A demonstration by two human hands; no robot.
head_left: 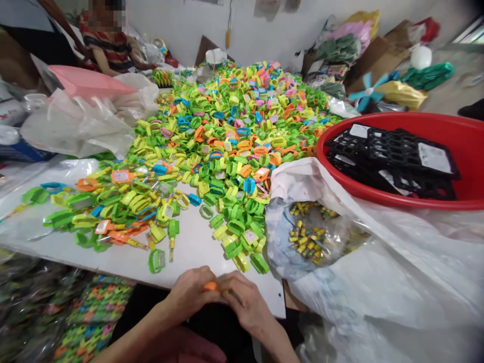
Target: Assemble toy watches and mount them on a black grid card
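My left hand (192, 292) and my right hand (244, 301) meet at the table's front edge, fingers closed. An orange piece (210, 286) shows between them, gripped by my left fingers. My right fingertips pinch something small beside it, mostly hidden. Beyond my hands, a large heap of green, yellow, orange, blue and pink plastic bands (234, 146) spreads over the white table (194, 237). To the left lies a smaller pile of bands (124, 201), some with thin yellow-patterned sticks attached. An open bag at the right holds small yellow-patterned pieces (308, 242).
A red basin (469, 151) with black perforated trays (397, 151) stands at the right. White plastic sheeting (378, 272) hangs below it. Clear and pink bags (91, 83) lie at the left. Another person (113, 50) sits at the far left, with someone partly visible beside them.
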